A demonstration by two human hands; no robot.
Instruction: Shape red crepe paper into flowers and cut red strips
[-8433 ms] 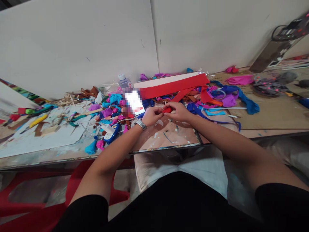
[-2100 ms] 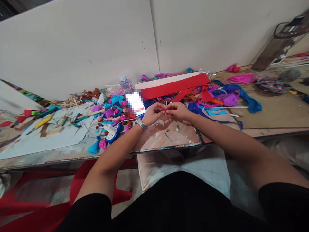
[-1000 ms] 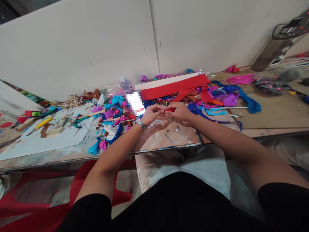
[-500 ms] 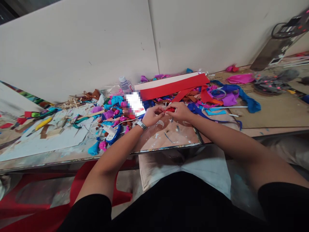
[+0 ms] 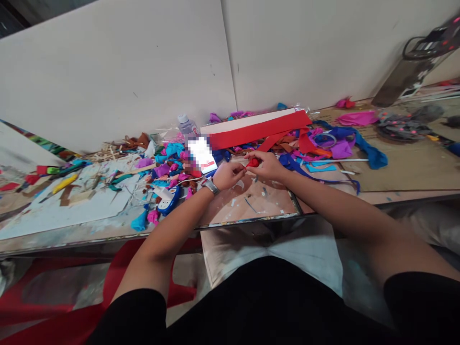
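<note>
Between my hands is a small bunched piece of red crepe paper (image 5: 253,163), just above the table. My right hand (image 5: 266,166) has its thumb and fingers closed round the bunch from the right. From the left, my left hand (image 5: 229,175) pinches the narrow end of the same piece. Past my hands lie a wide red crepe paper strip (image 5: 251,134) and a pale strip (image 5: 247,120), both across a heap of coloured scraps. A lit phone (image 5: 203,155), partly blurred out, leans just left of my left hand.
Left of my hands are a blue power strip (image 5: 168,200), a plastic bottle (image 5: 187,125) and twisted paper pieces (image 5: 163,170). A tape roll (image 5: 325,140) and blue crepe paper (image 5: 377,155) lie right. Farther left, a yellow-handled tool (image 5: 64,183) rests near a white sheet (image 5: 93,211).
My left hand has closed its fingers more and turned slightly at the narrow end. The fingers of my right hand have lifted a little, and more of the red bunch shows.
</note>
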